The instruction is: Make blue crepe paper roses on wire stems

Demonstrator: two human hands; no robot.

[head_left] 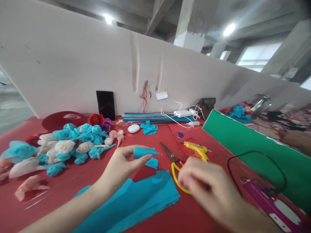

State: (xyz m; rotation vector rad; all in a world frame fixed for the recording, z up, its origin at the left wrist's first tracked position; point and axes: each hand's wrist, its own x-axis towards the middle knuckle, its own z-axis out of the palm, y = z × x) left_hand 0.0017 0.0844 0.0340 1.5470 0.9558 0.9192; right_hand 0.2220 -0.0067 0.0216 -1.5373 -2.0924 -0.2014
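Note:
My left hand (132, 161) pinches a folded strip of blue crepe paper (144, 151) between thumb and fingers. A small blue piece (152, 163) lies on the table just below it. Under my left forearm is a larger stack of blue crepe paper sheets (145, 197). My right hand (206, 184), blurred by motion, is over the yellow-handled scissors (172, 156); whether it touches their handle I cannot tell. The scissors' blades point away to the upper left. Behind that hand lies a yellow glue gun (196, 149), partly hidden.
Blue, white and pink paper flowers (64, 147) are piled on the left of the red table. A black phone (106, 105) leans on the white partition. A green board (243, 149) stands at the right, with a purple power strip (274, 204) before it.

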